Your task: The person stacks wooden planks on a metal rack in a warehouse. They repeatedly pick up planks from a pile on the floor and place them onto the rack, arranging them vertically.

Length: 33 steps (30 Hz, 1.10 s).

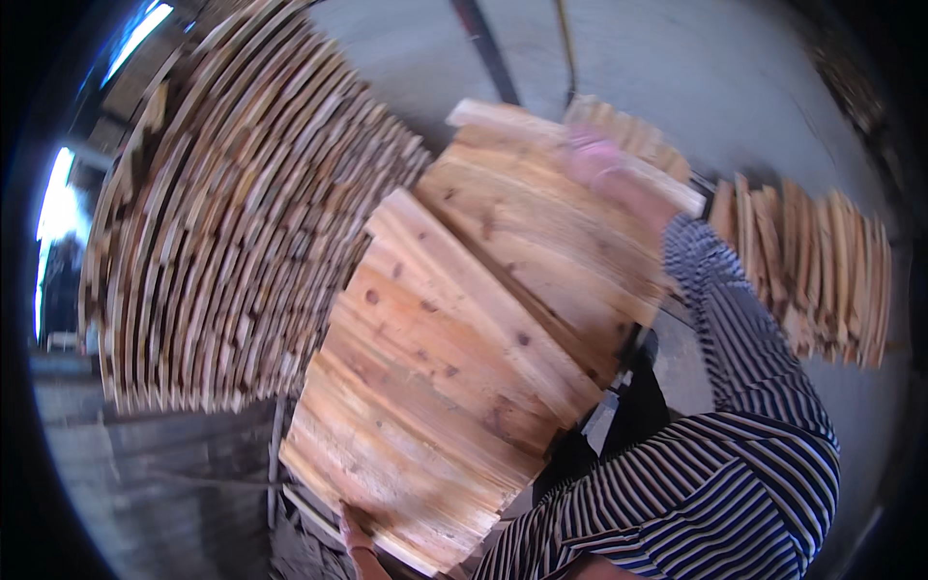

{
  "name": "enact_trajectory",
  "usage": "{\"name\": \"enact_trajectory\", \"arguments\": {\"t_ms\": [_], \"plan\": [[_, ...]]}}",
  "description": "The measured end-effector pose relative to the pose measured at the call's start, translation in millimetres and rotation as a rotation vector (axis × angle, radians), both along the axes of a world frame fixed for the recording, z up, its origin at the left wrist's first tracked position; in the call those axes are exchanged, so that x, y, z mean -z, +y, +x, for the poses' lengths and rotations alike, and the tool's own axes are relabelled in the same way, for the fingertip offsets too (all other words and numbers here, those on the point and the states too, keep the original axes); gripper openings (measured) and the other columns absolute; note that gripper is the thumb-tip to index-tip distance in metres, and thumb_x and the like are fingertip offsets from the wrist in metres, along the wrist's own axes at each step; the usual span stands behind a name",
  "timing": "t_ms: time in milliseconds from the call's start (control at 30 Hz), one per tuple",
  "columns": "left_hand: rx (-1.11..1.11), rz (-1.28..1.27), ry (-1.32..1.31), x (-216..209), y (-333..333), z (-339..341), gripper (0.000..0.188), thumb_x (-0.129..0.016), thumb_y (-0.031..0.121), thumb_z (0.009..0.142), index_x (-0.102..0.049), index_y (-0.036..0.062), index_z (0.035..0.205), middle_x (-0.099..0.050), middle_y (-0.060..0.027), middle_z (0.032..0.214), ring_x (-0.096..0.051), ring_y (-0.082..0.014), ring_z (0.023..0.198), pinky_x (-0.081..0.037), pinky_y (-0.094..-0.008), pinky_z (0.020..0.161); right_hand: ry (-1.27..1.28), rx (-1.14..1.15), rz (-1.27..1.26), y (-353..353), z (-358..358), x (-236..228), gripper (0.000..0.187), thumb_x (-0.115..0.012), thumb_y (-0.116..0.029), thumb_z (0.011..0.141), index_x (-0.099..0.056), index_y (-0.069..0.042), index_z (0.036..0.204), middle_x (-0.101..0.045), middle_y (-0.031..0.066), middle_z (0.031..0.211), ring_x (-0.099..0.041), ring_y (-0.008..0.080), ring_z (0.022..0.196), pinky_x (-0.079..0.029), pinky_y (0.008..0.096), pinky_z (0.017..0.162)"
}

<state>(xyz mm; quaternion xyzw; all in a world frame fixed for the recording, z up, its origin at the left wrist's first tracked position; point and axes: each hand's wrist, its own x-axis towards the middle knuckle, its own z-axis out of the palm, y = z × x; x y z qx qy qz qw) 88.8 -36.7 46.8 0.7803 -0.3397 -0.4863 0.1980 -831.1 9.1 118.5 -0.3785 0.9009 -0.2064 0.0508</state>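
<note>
Pale knotty wooden boards [425, 358] lie side by side in front of me, forming a sloping layer. One wooden plank [483, 300] crosses on top of them, raised at a slant with a dark gap along its far side. My left hand [356, 532] is at the near left edge of the boards, its fingers closed on the nearest board's edge. Stretched far forward, my right hand [597, 159] in a pink glove lies against the farthest plank [667, 179]. Motion smears its fingers, so their grip is unclear.
A tall stack of rough boards [242, 213] stands close on the left. More boards [812, 261] lean in a row at the right. A dark pole [486, 53] and a thin yellowish one [565, 43] rise beyond the work, over a grey floor [696, 77].
</note>
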Motion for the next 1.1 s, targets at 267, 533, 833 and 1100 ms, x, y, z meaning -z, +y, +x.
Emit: {"name": "enact_trajectory", "arguments": {"t_ms": [267,533,833,1100], "plan": [[0.421,-0.509,-0.411,-33,-34,-163,0.085,-0.065,0.047,0.099,-0.029,-0.0006,0.159,-0.057,-0.0239,0.143,-0.062,-0.0332,0.122,-0.052,-0.0459,0.1,0.001,0.051,0.188,-12,278,21,0.07,-0.057,-0.045,0.098,-0.033,-0.025,0.161,-0.045,0.0338,0.145,-0.051,0.0503,0.119,-0.041,0.0735,0.091],[0.668,-0.119,0.828,-54,-16,-432,0.064,-0.061,0.042,0.102,-0.044,0.0008,0.148,-0.057,-0.0158,0.142,-0.056,-0.0271,0.128,-0.045,-0.0415,0.109,-0.365,-0.192,0.149,1,266,-42,0.068,-0.065,-0.025,0.096,-0.036,-0.006,0.154,-0.061,0.0227,0.113,-0.062,0.0328,0.094,-0.052,0.0554,0.076],[0.412,-0.174,0.433,-65,7,-568,0.076,-0.07,0.051,0.094,-0.046,0.0037,0.149,-0.058,-0.0132,0.139,-0.055,-0.026,0.126,-0.048,-0.0421,0.104,-1.517,-0.184,-0.649,114,196,-18,0.119,-0.084,0.003,0.075,-0.008,-0.015,0.165,-0.06,0.0324,0.132,-0.071,0.0345,0.104,-0.063,0.0369,0.092],[0.77,-0.392,-0.334,-32,21,-601,0.13,-0.084,0.056,0.075,-0.004,0.0006,0.163,-0.038,-0.0314,0.155,-0.044,-0.0383,0.141,-0.039,-0.0412,0.115,-0.922,-0.116,-0.99,286,121,-5,0.135,-0.089,-0.022,0.077,0.014,-0.022,0.163,-0.017,0.0272,0.166,-0.023,0.0374,0.152,-0.032,0.0424,0.124]]}}
